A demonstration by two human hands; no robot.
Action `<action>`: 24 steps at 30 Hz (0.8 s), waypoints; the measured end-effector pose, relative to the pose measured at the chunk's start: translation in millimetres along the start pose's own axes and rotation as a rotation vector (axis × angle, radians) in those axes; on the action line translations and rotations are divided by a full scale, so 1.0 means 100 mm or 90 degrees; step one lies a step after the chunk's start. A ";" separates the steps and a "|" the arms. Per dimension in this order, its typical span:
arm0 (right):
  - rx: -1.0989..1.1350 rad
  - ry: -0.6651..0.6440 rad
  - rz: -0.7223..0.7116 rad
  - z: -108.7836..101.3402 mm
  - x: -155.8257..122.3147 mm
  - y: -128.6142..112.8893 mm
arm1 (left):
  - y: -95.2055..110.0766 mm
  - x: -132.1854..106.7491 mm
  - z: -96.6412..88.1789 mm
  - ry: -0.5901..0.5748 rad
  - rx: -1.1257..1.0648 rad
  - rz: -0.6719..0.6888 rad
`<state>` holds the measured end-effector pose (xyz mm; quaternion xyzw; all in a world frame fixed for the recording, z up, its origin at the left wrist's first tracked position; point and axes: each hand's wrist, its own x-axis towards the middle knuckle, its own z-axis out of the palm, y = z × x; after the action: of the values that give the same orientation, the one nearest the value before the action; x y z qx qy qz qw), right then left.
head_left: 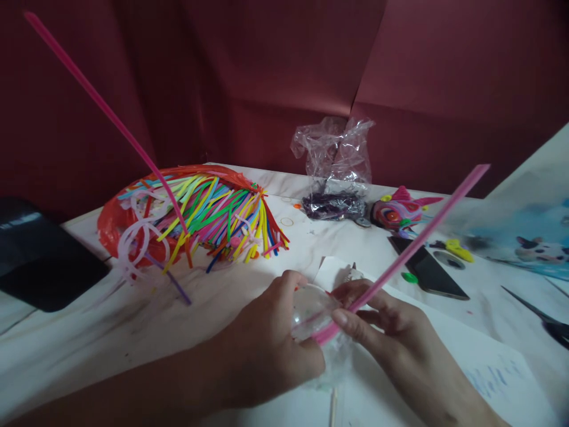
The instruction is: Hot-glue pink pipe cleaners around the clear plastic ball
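Observation:
My left hand (280, 332) is wrapped round the side of a clear, rounded plastic piece (313, 302), whose exact kind I cannot make out. My right hand (391, 332) pinches a pink pipe cleaner (422, 237) between thumb and fingers. The stem's lower end lies against the front of the clear piece, close to my left thumb. Its free end points up and to the right. Below the hands the clear plastic is blurred, and my fingers partly hide it.
A red bag (109, 228) of many-coloured pipe cleaners (222, 213) lies left, with a long pink stem (102, 104) rising there. Behind are a clear bag (340, 160) and a colourful pipe-cleaner figure (398, 210). Right: phone (429, 267), scissors (544, 320). Dark tablet-like object (40, 261) far left.

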<state>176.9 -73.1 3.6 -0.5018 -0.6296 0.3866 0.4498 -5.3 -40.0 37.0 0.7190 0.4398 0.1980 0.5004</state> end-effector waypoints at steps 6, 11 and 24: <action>-0.027 0.006 -0.002 0.00 -0.01 -0.01 | -0.01 0.01 -0.05 -0.062 -0.107 -0.024; -0.036 0.004 -0.011 0.00 0.00 0.00 | -0.01 0.00 -0.15 -0.088 -0.132 -0.003; 0.043 0.012 -0.010 -0.02 0.04 0.08 | 0.06 0.04 -0.39 -0.162 0.123 0.044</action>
<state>180.7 -67.4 -2.9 -0.4851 -0.6158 0.3992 0.4754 -29.0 -16.0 58.2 0.7977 0.3654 0.0792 0.4732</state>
